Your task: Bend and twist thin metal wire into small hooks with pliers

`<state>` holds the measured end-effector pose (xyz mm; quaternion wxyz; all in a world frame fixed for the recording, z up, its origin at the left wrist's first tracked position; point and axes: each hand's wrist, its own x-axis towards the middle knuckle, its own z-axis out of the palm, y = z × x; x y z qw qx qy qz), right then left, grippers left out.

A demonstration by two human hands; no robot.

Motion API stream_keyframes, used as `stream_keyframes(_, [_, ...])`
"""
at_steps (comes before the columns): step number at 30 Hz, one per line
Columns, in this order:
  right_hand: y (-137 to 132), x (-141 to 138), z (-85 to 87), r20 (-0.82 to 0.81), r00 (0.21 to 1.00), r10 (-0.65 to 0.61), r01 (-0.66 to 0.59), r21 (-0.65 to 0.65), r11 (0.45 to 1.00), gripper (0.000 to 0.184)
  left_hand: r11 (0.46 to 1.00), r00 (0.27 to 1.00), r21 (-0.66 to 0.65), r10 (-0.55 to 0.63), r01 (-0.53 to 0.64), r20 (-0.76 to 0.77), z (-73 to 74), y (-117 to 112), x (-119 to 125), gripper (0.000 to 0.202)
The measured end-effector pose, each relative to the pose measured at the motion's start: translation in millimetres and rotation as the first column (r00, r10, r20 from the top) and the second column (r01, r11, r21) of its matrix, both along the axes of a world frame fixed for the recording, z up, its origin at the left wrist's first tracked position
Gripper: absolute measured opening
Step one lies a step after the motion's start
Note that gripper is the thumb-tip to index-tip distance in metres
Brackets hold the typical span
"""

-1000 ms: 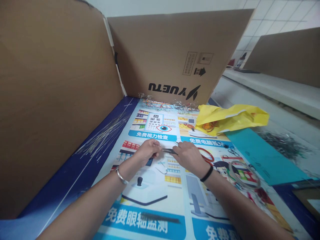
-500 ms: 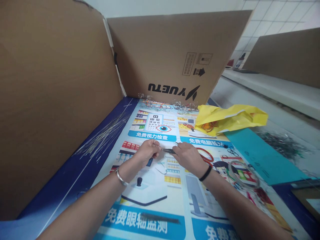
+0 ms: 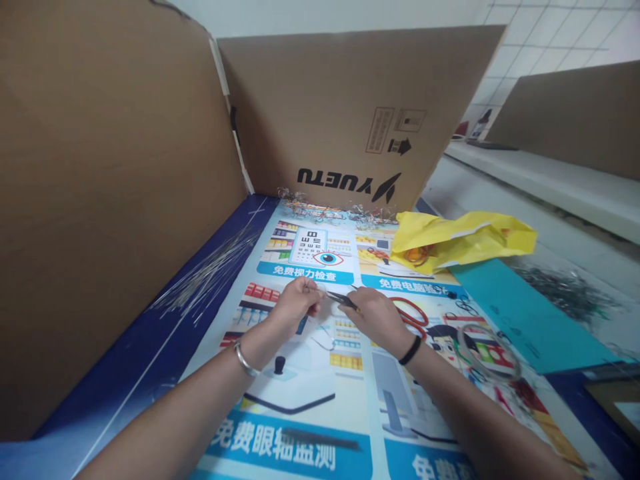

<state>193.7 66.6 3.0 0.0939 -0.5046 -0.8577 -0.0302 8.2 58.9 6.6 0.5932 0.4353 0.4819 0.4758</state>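
Note:
My left hand (image 3: 301,301), with a silver bangle at the wrist, is closed in a pinch on a thin wire (image 3: 326,341). A curved length of that wire hangs below the fingers. My right hand (image 3: 381,315), with a black band at the wrist, is wrapped round a pair of pliers (image 3: 343,300). Their dark, narrow jaws point left, with the tips close to my left fingertips. Whether the jaws grip the wire is too small to tell. Red-handled scissors (image 3: 414,316) lie just beyond my right hand, partly hidden by it.
A bundle of straight wires (image 3: 205,277) lies left on the blue surface. Cardboard panels (image 3: 350,87) stand behind and left. Tangled wire bits (image 3: 370,215) lie along the back. At right are a yellow bag (image 3: 475,237), a wire coil (image 3: 487,353) and a dark wire pile (image 3: 565,293).
The pliers have tilted, their jaw tips now slightly higher and more of the jaws showing from my right hand. My left hand has stayed almost in place.

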Motion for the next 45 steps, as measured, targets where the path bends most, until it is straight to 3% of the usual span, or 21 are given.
stream_keyframes(9, [-1.8,-2.2,0.7,0.035,0.999,0.004,-0.005,0.008,1.0,0.025,0.999,0.999,0.028,0.02,-0.018,-0.044,-0.4,-2.6,3.6,0.017])
stream_keyframes(16, [-3.1,-4.1,0.8,0.072,0.997,-0.007,0.005,0.032,0.999,0.025,0.997,0.999,-0.058,0.042,-0.041,0.019,1.9,-2.1,4.9,0.019])
stream_keyframes(25, [-3.5,-6.6,-4.4,0.063,0.997,-0.034,0.03,0.065,0.997,0.022,1.0,0.998,0.001,0.003,-0.003,0.067,1.7,-2.3,4.3,0.015])
stream_keyframes(31, [-3.9,-7.6,-2.6,0.058,0.997,-0.052,0.051,0.015,0.999,0.023,0.996,0.997,-0.05,0.08,-0.08,0.013,-4.1,0.3,5.5,0.023])
stream_keyframes(45, [-3.2,-7.6,4.4,-0.016,0.998,-0.057,0.055,-0.075,0.996,0.026,0.994,0.999,0.109,0.026,-0.027,0.019,-8.7,1.2,3.0,0.02])
